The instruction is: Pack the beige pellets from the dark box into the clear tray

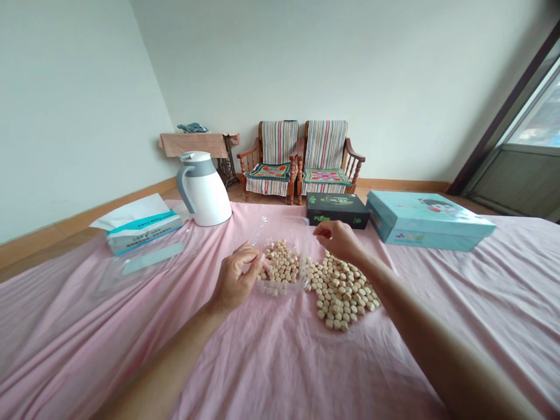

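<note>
A clear plastic box (301, 274) sits on the pink cloth in front of me, holding many small, pale, rounded pieces (282, 265) that look like wooden beads. My left hand (238, 274) is closed at the box's left edge, thumb and fingers pinched on its rim; the fingertips partly overlap the pieces. To the right of the box, a loose heap of the same pieces (343, 289) spreads over the cloth. Above the far end of this heap hovers my right hand (339, 239), near the box's right side, its fingers pinched together. Whatever they hold is too small to make out.
Behind the box stand a black carton (336, 211) and a light-blue box (431, 219). On the left are a white thermos jug (207, 195), a tissue pack (142, 224) and a clear plastic lid (149, 265). Two wooden armchairs (301, 154) stand by the wall, beyond the pink cloth (271, 361).
</note>
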`<state>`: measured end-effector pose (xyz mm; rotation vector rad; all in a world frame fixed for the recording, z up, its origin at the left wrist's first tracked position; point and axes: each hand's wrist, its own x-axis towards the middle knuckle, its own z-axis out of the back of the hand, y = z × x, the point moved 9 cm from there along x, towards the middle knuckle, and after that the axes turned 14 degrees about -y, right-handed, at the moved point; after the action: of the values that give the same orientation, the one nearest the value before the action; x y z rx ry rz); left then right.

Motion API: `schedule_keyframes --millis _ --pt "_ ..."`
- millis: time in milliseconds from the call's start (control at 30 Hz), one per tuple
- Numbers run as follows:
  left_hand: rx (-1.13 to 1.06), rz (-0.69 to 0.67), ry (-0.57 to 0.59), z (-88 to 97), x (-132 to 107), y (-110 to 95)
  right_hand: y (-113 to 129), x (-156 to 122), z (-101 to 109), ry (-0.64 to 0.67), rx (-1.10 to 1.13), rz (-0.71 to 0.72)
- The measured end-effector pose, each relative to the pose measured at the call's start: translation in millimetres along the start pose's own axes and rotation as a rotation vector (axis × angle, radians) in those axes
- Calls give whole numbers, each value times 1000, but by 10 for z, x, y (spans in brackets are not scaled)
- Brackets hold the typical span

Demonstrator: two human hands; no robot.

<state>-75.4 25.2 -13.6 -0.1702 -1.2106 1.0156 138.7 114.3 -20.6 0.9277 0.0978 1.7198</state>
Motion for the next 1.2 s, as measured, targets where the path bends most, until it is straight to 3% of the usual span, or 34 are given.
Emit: schedule_keyframes --millis 100,200,433,600,700,800,900,967,1100,1200 --pt "10 -1 -5 4 -2 5 -98 -148 -282 158 -98 30" --pt "12 -3 -13 11 -2 20 -51 -250 -471 225 -136 64" --pt "7 -16 -17 13 6 16 43 -302 -576 291 -151 94" --pt "-2 -13 -18 17 0 -7 -90 -235 -458 215 -108 33" --pt "-11 -15 -18 13 1 -3 -162 -87 -166 12 -50 -40" --pt "-10 -26 -13 6 5 -2 -98 30 78 -128 193 -70" --pt "-3 -34 -10 9 8 -5 37 84 134 -104 540 -70" --pt "2 -35 -13 18 7 -5 49 95 179 -112 618 -85" --pt "10 -26 -13 19 5 2 -103 26 302 -109 377 -109" --pt "11 -12 -11 13 6 20 -208 -130 265 68 27 -15"
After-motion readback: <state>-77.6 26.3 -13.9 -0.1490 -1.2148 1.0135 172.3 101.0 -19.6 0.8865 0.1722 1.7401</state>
